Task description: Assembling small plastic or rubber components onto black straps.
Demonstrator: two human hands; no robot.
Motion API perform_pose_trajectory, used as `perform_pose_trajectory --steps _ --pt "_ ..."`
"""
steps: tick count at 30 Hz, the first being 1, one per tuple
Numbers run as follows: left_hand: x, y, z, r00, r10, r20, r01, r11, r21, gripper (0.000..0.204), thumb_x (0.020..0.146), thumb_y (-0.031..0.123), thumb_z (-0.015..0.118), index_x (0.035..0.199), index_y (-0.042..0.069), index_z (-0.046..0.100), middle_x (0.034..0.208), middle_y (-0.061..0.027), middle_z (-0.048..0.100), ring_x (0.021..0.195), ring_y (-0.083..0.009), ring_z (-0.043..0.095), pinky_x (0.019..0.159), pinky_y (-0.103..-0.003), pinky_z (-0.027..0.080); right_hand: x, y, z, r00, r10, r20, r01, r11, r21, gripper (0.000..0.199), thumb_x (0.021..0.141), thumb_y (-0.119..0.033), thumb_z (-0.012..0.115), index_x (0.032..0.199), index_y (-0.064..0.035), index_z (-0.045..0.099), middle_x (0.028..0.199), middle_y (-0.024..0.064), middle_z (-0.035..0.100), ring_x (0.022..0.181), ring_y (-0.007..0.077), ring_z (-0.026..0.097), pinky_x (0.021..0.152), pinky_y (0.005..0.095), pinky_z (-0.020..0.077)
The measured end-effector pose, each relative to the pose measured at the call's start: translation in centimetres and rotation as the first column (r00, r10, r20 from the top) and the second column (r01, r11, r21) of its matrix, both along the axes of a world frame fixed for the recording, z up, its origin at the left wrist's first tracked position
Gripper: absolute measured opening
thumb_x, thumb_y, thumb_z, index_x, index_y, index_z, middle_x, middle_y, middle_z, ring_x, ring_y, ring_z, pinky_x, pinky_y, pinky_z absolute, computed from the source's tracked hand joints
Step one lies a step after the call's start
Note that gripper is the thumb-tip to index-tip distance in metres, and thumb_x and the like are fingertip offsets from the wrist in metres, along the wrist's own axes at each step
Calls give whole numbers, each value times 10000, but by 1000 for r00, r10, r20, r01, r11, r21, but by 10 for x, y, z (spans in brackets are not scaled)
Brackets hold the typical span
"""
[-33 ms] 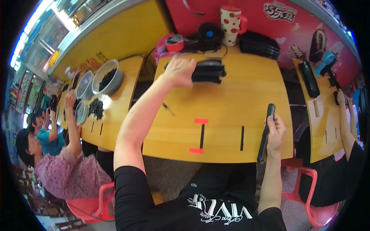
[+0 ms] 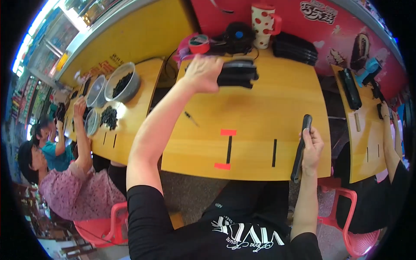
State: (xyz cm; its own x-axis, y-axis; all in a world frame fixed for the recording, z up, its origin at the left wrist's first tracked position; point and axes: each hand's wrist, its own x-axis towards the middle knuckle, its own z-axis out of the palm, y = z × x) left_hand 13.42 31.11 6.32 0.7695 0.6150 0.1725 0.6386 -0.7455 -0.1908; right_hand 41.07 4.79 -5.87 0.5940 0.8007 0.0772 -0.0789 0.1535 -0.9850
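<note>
My left hand (image 2: 203, 73) reaches to the far part of the wooden table, its fingers closed round a bundle of long black strips (image 2: 237, 73). Their ends stick out to the right of the hand; the left ends are mostly hidden by it. At the right edge of the table, my right hand (image 2: 313, 149) grips a single long black strip with rounded ends (image 2: 299, 158). Its thumb lies on top, and the strip points away from me, its near end by the front edge. What the strips are made of, I cannot tell.
Black tape lines (image 2: 274, 152), red tape marks (image 2: 228, 132) and a thin dark tool (image 2: 190, 118) are on the table (image 2: 251, 112). Behind stand a spotted tumbler (image 2: 261, 28), tape roll (image 2: 199, 43) and black stack (image 2: 295, 48). People work at tables on both sides.
The bundle in my left hand is slightly higher in the picture, and the view has shifted a little. My right hand keeps its hold on the strip.
</note>
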Motion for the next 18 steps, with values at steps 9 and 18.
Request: perform_pose_trajectory --steps 9,18 --pt "-157 -167 129 903 -124 412 -6 954 300 716 542 156 820 1191 -2 562 1051 -110 661 981 -212 649 887 -340 492 2 -1 -6 995 27 91 -28 1000 11 145 952 -138 595 1037 -27 636 797 -32 587 692 30 499 642 175 387" --pt "-236 -348 -26 -139 598 790 214 797 -566 921 527 170 822 1301 -12 358 1089 -161 576 1031 -271 585 880 -399 498 5 -3 -16 990 81 113 -85 996 30 141 960 -149 592 1024 -30 633 784 -36 587 686 26 499 633 172 382"
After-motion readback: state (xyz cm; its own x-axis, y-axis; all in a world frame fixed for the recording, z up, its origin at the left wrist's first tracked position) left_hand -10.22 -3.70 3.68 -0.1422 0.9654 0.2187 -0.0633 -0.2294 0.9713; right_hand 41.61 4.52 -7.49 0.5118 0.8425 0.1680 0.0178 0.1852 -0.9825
